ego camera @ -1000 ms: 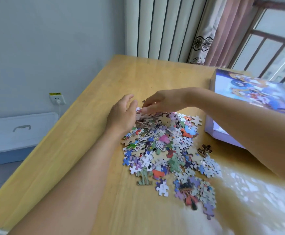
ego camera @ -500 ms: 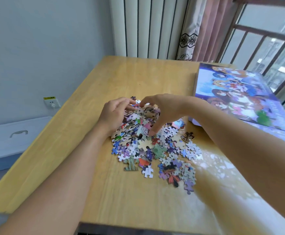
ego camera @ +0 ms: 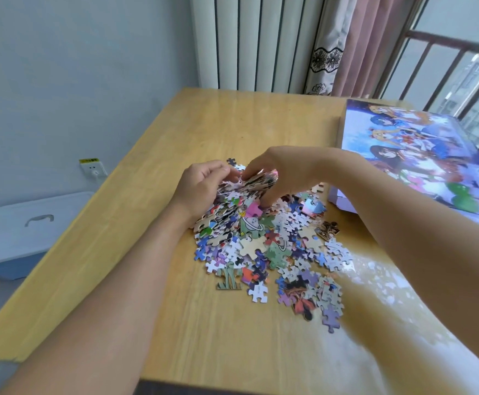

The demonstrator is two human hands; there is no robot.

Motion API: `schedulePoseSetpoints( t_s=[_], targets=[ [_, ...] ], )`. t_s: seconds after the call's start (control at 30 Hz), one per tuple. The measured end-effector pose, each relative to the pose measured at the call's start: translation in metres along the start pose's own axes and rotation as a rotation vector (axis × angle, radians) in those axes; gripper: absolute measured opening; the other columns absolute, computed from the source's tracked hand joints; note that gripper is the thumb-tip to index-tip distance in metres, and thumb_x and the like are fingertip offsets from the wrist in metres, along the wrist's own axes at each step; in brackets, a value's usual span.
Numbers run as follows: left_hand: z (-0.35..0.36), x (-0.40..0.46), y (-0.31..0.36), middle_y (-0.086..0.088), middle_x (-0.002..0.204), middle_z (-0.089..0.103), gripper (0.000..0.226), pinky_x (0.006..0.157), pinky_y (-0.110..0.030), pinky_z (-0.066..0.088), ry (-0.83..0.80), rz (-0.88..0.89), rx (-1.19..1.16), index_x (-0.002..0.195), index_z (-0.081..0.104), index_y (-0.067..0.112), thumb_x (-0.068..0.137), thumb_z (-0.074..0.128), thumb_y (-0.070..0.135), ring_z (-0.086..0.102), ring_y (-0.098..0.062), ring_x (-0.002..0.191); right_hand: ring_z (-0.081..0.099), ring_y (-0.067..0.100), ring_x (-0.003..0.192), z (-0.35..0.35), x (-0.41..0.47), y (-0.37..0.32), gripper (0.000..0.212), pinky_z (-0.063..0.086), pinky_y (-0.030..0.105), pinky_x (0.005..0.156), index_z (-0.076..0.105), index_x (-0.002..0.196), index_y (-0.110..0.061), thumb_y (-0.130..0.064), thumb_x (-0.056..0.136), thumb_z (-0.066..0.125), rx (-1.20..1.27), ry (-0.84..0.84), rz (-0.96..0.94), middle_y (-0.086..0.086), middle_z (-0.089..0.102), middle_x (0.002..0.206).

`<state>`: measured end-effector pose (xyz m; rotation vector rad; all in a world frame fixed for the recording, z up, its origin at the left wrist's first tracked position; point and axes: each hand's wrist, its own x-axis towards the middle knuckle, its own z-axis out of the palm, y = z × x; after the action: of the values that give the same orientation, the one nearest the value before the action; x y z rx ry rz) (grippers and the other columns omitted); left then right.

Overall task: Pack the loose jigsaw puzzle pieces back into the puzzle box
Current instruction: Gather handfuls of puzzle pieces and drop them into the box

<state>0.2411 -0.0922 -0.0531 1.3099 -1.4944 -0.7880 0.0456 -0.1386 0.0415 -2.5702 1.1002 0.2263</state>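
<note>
The bench [ego camera: 232,132] is carrying everything, with the puzzle box [ego camera: 420,155] sitting at its right side by the window, printed lid facing up. Just left of the box the heap of loose jigsaw pieces [ego camera: 272,246] is lying spread out. At the heap's far edge the left hand [ego camera: 201,189] and right hand [ego camera: 283,172] are curling inward, cupping a bunch of pieces between them. Light, stiff and slippery, the pieces are likely to spill; scooping from below looks safest.
</note>
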Motion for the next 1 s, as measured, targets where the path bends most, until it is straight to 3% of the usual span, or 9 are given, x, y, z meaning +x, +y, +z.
schedulePoseSetpoints(
  t_s=[0.13,0.27,0.43,0.57,0.73,0.83,0.93,1.0],
  targets=[
    [0.001,0.001,0.003,-0.001,0.095,0.076,0.031,0.089,-0.022,0.049,0.027,0.025,-0.020,0.097,0.077,0.012,0.100,0.046,0.019,0.069,-0.011,0.096,0.062,0.016,0.092,0.006,-0.003,-0.007,0.048,0.053,0.034,0.075,0.064,0.122,-0.031,-0.040,0.076,0.076,-0.072,0.114,-0.034,-0.009,0.069,0.104],
    [0.001,0.002,0.001,-0.002,0.092,0.076,0.034,0.093,-0.032,0.051,0.021,0.028,-0.028,0.094,0.077,0.012,0.095,0.047,0.028,0.069,-0.016,0.096,0.060,0.023,0.090,0.015,-0.007,-0.015,0.051,0.049,0.033,0.061,0.061,0.126,-0.027,-0.039,0.078,0.074,-0.214,0.165,-0.028,-0.002,0.063,0.096],
    [0.001,0.001,0.000,-0.003,0.093,0.076,0.035,0.096,-0.040,0.052,0.030,0.032,-0.028,0.094,0.077,0.012,0.092,0.048,0.030,0.069,-0.018,0.096,0.063,0.023,0.091,0.026,-0.003,-0.024,0.044,0.059,0.037,0.067,0.062,0.119,-0.014,-0.034,0.081,0.071,-0.376,0.233,-0.020,0.002,0.064,0.109],
    [-0.001,0.002,0.000,-0.004,0.093,0.075,0.036,0.095,-0.039,0.052,0.038,0.024,-0.033,0.095,0.077,0.011,0.092,0.047,0.031,0.069,-0.018,0.096,0.062,0.021,0.076,0.027,-0.001,-0.022,0.025,0.041,0.027,0.047,0.061,0.105,-0.013,-0.023,0.084,0.069,-0.420,0.275,-0.005,0.003,0.062,0.094],
    [0.001,0.000,0.003,-0.004,0.093,0.075,0.035,0.090,-0.030,0.054,0.037,0.021,-0.042,0.096,0.077,0.010,0.093,0.047,0.029,0.069,-0.014,0.095,0.059,0.019,0.070,0.028,-0.001,-0.019,0.017,0.042,0.025,0.049,0.058,0.099,-0.012,-0.016,0.087,0.069,-0.404,0.259,-0.010,0.002,0.060,0.085],
    [0.000,-0.001,0.003,0.000,0.093,0.075,0.034,0.084,-0.025,0.054,0.078,0.018,-0.036,0.095,0.077,0.013,0.092,0.048,0.031,0.068,-0.011,0.095,0.049,0.016,0.057,0.027,-0.005,-0.017,0.011,0.032,0.025,0.043,0.052,0.089,-0.009,-0.015,0.092,0.061,-0.422,0.302,0.000,0.000,0.048,0.071],
    [0.000,-0.002,0.004,-0.001,0.093,0.075,0.032,0.079,-0.012,0.047,0.171,0.026,-0.045,0.094,0.076,0.015,0.094,0.047,0.028,0.067,-0.010,0.094,0.058,0.025,0.066,0.025,-0.012,-0.010,0.012,0.050,0.037,0.054,0.060,0.097,-0.007,-0.018,0.093,0.061,-0.317,0.390,0.023,0.007,0.060,0.079],
    [0.000,-0.002,0.006,-0.001,0.095,0.074,0.031,0.076,-0.005,0.044,0.193,0.039,-0.049,0.095,0.076,0.013,0.098,0.047,0.021,0.067,-0.008,0.094,0.061,0.029,0.073,0.022,-0.019,-0.004,0.016,0.054,0.040,0.064,0.065,0.104,-0.008,-0.018,0.091,0.063,-0.123,0.483,0.048,0.010,0.067,0.085]
  ],
)
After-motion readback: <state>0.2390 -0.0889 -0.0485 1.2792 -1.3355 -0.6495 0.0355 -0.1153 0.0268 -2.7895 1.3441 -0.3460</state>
